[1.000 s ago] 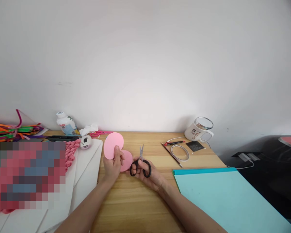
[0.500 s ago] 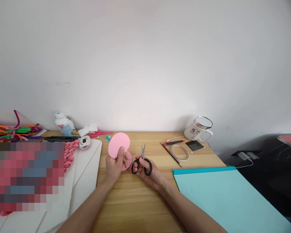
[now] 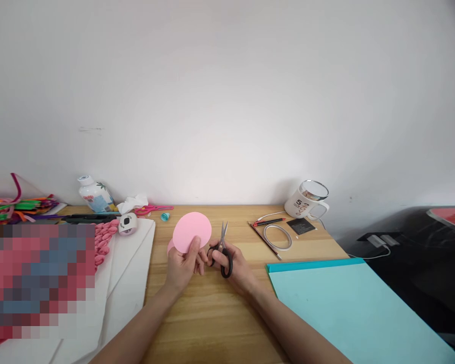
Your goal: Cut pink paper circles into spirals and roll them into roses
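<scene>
Between thumb and fingers, my left hand (image 3: 184, 265) pinches a pink paper circle (image 3: 191, 231), its flat face toward me. Behind its lower left edge, part of a second pink piece (image 3: 170, 245) shows; most of it is hidden. My right hand (image 3: 235, 265) is closed around black-handled scissors (image 3: 227, 263), with the blades pointing up and slightly apart. The scissors are just right of the paper circle, and the fingers of both hands are close together above the wooden table (image 3: 208, 323).
White sheets (image 3: 131, 283) and pink braided yarn (image 3: 103, 242) lie left, near a white bottle (image 3: 96, 194) and pipe cleaners (image 3: 26, 205). At right are a mug (image 3: 307, 201), pencils (image 3: 265, 240), a coiled cable (image 3: 277, 236) and light-blue paper (image 3: 341, 303).
The paper circle has moved slightly right and down in my left hand. The second pink piece now shows at its left instead of its right. The scissors have turned somewhat.
</scene>
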Tool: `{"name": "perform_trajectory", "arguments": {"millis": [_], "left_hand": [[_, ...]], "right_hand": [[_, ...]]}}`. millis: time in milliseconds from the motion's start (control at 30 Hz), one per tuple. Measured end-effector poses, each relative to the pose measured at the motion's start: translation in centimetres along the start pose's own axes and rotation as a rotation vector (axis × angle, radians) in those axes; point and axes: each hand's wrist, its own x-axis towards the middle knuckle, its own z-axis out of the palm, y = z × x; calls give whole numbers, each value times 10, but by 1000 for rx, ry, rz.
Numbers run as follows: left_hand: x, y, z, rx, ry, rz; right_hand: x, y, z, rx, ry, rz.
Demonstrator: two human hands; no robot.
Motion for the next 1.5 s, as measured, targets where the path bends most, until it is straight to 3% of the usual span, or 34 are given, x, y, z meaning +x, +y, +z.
{"name": "perform_trajectory", "arguments": {"millis": [100,300,600,1500], "left_hand": [[1,1,0,-4,14,3],[-1,4,0,127,46,75],[-2,-1,4,162,97,78],[-3,-1,6,143,71,77]], "right_hand": [[-5,-6,-1,-221,-71,-64],[-12,-9,13,-264,-201,-60],[-17,-9,18,-243,-118,-38],[-23,0,24,-278,60,-79]]}}
